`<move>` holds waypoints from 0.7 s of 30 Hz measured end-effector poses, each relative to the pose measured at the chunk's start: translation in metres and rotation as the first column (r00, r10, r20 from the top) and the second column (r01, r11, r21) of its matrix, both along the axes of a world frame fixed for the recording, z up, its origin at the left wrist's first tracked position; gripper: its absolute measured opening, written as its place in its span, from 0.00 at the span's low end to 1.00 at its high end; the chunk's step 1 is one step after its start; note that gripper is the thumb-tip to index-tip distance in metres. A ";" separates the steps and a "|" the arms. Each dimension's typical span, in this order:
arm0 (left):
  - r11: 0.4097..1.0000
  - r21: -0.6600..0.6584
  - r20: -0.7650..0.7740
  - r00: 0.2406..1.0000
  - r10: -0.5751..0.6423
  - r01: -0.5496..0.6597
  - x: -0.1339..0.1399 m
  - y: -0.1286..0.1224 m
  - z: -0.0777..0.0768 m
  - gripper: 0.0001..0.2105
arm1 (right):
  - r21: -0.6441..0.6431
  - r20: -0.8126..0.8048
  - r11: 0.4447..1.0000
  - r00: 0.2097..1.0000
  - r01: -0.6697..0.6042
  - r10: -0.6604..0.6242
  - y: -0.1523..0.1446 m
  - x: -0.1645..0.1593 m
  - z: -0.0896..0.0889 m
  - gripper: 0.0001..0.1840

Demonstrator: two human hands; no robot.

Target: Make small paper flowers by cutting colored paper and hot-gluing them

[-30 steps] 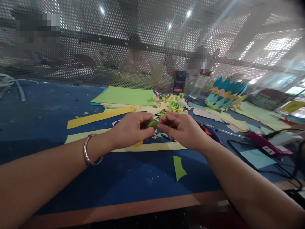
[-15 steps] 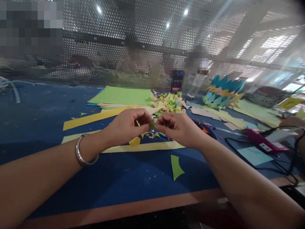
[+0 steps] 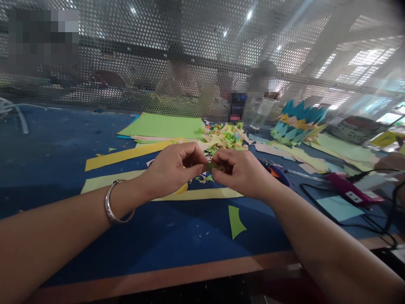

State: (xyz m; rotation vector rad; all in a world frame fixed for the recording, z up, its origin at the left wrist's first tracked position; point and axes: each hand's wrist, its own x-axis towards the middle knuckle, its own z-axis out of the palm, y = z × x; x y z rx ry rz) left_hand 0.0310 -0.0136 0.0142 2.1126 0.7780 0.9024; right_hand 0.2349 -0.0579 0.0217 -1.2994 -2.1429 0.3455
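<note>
Basically, left hand [image 3: 175, 172] and right hand [image 3: 243, 172] pinch a small green paper piece [image 3: 212, 166] at frame centre; probably light, soft, easily creased or torn, best held by its edges.

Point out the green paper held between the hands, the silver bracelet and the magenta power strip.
Green paper [image 3: 213, 166]: head view, on its small visible part.
Silver bracelet [image 3: 108, 203]: head view, on its band.
Magenta power strip [image 3: 342, 187]: head view, on its casing.

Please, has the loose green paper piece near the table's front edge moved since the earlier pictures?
No. Judged against the table's front edge, the loose green paper piece has kept its place.
</note>
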 end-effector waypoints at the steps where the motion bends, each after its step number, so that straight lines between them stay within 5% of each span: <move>1: 1.000 0.005 -0.006 1.000 -0.006 0.006 0.000 0.000 0.000 0.07 | 0.007 0.011 1.000 1.000 0.005 -0.005 0.000 0.000 0.000 0.03; 11: 0.988 -0.140 0.033 0.998 -0.057 0.061 -0.006 0.012 0.005 0.09 | 0.043 -0.013 0.998 0.999 0.036 -0.036 0.003 0.004 0.000 0.07; 17: 0.981 -0.167 -0.169 0.977 -0.131 0.103 -0.007 0.011 0.007 0.10 | 0.014 0.046 1.000 0.999 0.016 -0.017 0.005 0.003 0.000 0.06; 21: 0.954 -0.267 -0.119 0.978 -0.172 0.136 -0.005 0.008 0.004 0.06 | 0.027 0.035 0.999 0.999 -0.017 0.016 0.006 0.004 -0.003 0.05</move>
